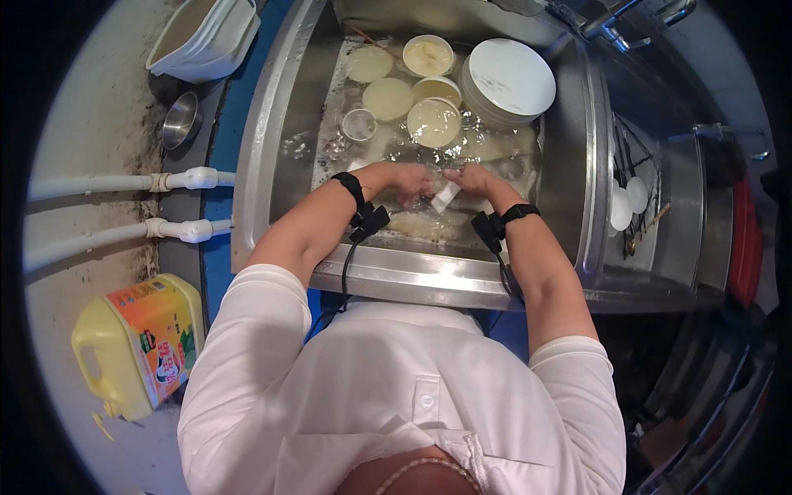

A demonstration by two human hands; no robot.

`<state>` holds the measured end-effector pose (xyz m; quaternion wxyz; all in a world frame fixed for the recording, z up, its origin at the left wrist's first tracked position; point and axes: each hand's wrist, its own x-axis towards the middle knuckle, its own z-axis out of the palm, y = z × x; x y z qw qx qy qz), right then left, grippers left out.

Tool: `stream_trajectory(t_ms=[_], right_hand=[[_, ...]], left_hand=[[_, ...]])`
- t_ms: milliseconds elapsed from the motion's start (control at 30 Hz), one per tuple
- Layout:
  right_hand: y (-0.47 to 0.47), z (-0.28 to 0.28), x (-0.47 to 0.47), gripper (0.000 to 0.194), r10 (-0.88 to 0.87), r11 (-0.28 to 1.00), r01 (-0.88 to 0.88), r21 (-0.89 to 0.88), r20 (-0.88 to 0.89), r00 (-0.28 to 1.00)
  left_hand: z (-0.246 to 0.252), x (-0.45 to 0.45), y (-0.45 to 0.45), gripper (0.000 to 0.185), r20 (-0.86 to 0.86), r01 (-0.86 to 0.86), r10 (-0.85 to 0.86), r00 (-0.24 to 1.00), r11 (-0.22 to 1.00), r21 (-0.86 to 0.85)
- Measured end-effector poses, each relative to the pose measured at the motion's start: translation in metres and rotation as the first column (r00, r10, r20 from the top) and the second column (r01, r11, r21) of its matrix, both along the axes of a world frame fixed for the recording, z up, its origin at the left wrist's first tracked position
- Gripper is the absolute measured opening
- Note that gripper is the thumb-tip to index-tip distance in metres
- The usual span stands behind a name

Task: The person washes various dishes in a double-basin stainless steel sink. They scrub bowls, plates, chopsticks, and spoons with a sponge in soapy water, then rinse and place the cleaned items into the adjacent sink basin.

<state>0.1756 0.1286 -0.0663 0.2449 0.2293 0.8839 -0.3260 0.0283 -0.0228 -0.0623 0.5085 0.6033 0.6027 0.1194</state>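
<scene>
Both my hands are over the murky water in a stainless steel sink (433, 260). My right hand (473, 180) holds a small white object (445, 197), perhaps a sponge or cloth, between its fingers. Just left of it, my left hand (413, 184) is blurred, its fingers curled at the water; whether it grips anything cannot be told. Beyond them, several round bowls stand or lie in the water, among them a white bowl (434, 123) filled with cloudy liquid and a small clear cup (359, 125). A stack of white plates (512, 77) rises at the back right.
A second basin at the right holds ladles and white spoons (620, 209). Faucets (612, 34) reach over the back right. Left of the sink are white pipes (201, 177), a steel bowl (182, 120), stacked white tubs (204, 46) and a yellow detergent jug (139, 346).
</scene>
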Motion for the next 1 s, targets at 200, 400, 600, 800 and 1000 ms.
stream_trajectory(t_ms=[200,400,600,800,1000], right_hand=[[0.016,0.074,-0.013,0.039,0.088,0.953,-0.077,0.292,-0.023,0.996],[0.059,0.191,-0.001,0.028,-0.155,0.853,0.393,0.344,-0.552,0.819],[0.161,0.267,0.114,0.027,-0.504,0.644,0.765,0.032,-0.734,0.455],[0.269,0.202,0.289,0.026,-0.826,0.305,0.833,0.461,-0.308,0.472],[0.288,0.107,0.415,0.024,-0.765,0.524,0.526,0.669,0.100,0.636]], left_hand=[[-0.003,-0.012,-0.002,0.051,-0.534,-0.154,0.278,0.799,0.952,0.265],[0.003,0.006,-0.013,0.109,-0.660,0.013,0.021,0.751,0.999,0.047],[0.017,0.014,-0.009,0.132,-0.582,0.166,-0.226,0.781,0.974,-0.156],[0.023,0.024,-0.006,0.127,-0.620,0.157,-0.219,0.753,0.976,-0.154],[0.024,0.016,-0.009,0.106,-0.588,0.148,-0.096,0.803,0.988,0.039]])
